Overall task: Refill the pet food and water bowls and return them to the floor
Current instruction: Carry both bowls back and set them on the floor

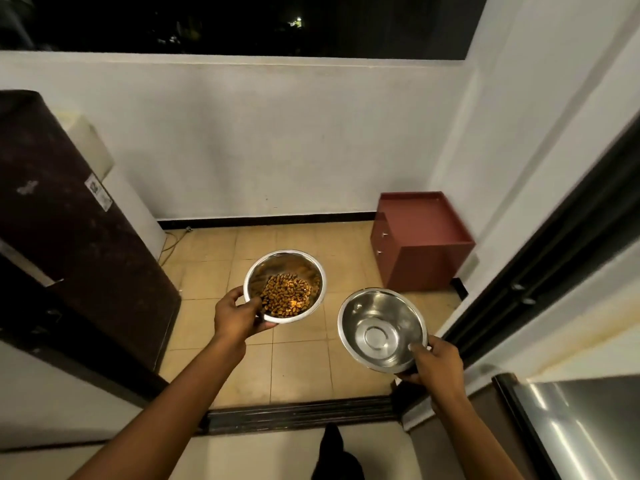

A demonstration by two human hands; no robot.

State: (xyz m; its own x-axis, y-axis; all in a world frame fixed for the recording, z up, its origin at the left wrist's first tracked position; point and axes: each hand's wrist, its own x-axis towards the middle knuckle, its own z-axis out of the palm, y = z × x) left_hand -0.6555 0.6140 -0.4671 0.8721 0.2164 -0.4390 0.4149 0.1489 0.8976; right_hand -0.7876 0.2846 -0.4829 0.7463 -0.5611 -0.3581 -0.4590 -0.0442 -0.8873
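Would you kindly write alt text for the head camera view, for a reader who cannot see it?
A person stands at a doorway holding two steel bowls above a tan tiled floor: the left hand grips a bowl of brown kibble, the right hand a bowl that looks clear inside. A red cabinet sits in the far right corner, a dark fridge at left.

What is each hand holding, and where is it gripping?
The left hand holds the kibble bowl by its near-left rim. The right hand holds the other steel bowl by its near-right rim.
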